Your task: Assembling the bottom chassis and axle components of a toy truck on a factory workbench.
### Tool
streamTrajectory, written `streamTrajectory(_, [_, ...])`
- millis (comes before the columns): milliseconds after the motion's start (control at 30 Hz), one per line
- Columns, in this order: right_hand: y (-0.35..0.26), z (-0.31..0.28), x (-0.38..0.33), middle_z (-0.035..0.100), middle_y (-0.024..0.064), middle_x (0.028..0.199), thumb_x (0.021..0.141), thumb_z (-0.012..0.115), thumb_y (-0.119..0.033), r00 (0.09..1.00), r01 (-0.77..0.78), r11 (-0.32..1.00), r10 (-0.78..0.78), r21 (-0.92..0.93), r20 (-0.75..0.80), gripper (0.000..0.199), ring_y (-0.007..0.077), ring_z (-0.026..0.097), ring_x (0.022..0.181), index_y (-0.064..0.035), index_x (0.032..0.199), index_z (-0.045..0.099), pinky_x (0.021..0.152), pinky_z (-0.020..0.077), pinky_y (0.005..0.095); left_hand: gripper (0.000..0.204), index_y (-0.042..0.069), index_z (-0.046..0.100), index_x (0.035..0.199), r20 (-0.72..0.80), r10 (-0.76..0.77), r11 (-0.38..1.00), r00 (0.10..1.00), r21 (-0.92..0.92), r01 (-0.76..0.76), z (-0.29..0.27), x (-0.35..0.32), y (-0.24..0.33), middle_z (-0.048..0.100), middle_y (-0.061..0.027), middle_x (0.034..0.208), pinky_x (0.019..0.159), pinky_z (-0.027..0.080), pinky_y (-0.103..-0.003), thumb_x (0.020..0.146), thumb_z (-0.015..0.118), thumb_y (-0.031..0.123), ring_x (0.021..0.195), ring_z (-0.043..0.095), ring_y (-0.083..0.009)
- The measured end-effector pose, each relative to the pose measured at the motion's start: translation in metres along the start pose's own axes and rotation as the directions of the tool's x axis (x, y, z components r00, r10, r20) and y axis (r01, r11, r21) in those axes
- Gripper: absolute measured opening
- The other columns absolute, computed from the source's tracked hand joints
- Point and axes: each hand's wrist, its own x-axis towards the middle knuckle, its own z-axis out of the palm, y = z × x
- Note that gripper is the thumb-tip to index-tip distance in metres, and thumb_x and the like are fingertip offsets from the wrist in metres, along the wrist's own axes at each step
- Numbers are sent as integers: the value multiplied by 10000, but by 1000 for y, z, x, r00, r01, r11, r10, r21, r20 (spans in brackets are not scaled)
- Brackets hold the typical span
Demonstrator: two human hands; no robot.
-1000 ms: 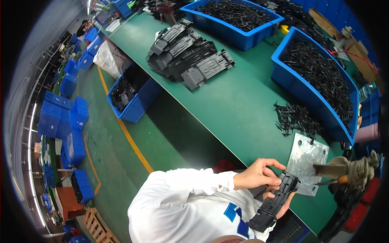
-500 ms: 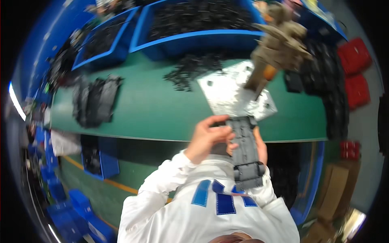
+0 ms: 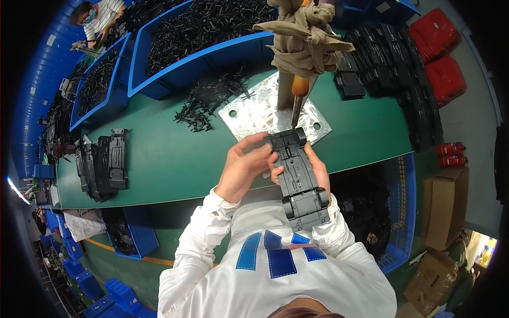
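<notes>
A black plastic toy car chassis (image 3: 296, 172) with wheels at both ends is held in front of me, its long side pointing away. My right hand (image 3: 319, 170) is closed round its right edge, with fingertips showing at the left side. My left hand (image 3: 245, 168) has its fingers bent and pressed to the far left corner of the chassis. Just beyond the far end is the metal tip of a hot-iron-like tool (image 3: 298, 103) with an orange handle, pointing down; whether it touches the chassis I cannot tell. Brown cloth (image 3: 305, 45) is wrapped round the tool's upper part.
A metal plate (image 3: 241, 115) lies under the tool on the green table (image 3: 159, 175). Small black parts (image 3: 199, 108) are heaped beside it; a blue bin (image 3: 212, 53) behind holds more. Black chassis stand in a row (image 3: 103, 164) at left and in stacks (image 3: 419, 116) at right.
My view has swung, so the table and tool sit further left in the picture. Both hands still hold the chassis, its far end now close to the tool's tip.
</notes>
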Motion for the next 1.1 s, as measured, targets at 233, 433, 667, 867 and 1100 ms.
streamTrajectory(233, [1,10,4,557,175,1225,1024,467,-424,999,46,999,-46,4,-14,530,267,544,1075,-2,1344,480,838,486,373,468,-43,450,1310,31,2,1000,1000,-15,-2,2,7,5,636,-138,965,797,596,-373,910,663,75,864,644,-183])
streamTrajectory(433, [-2,11,8,600,184,1165,1035,451,-400,996,87,995,-88,-56,-21,504,267,596,1023,16,1317,495,828,512,365,460,-40,449,1318,41,-10,1000,999,4,10,1,15,6,636,-127,930,796,592,-364,921,649,77,817,648,-179])
streamTrajectory(667, [-7,7,8,531,178,1253,1015,492,-429,997,77,997,-77,7,10,548,271,503,1108,-13,1370,460,844,466,382,466,-46,453,1324,57,-14,999,998,35,12,6,18,10,634,-131,943,794,580,-346,922,650,84,775,646,-173])
streamTrajectory(867, [-13,3,10,533,175,1246,1010,503,-426,997,80,996,-79,-37,18,545,272,508,1104,-13,1365,464,841,475,382,449,-42,465,1315,51,-22,999,998,29,21,4,25,8,627,-126,949,793,576,-346,925,647,83,797,641,-177])
streamTrajectory(1100, [-16,3,14,534,171,1246,1006,512,-427,996,77,993,-73,-89,44,548,270,521,1092,-5,1353,473,840,482,384,434,-24,479,1310,72,-32,999,997,5,32,5,26,12,618,-119,952,786,576,-342,927,647,89,811,633,-181])
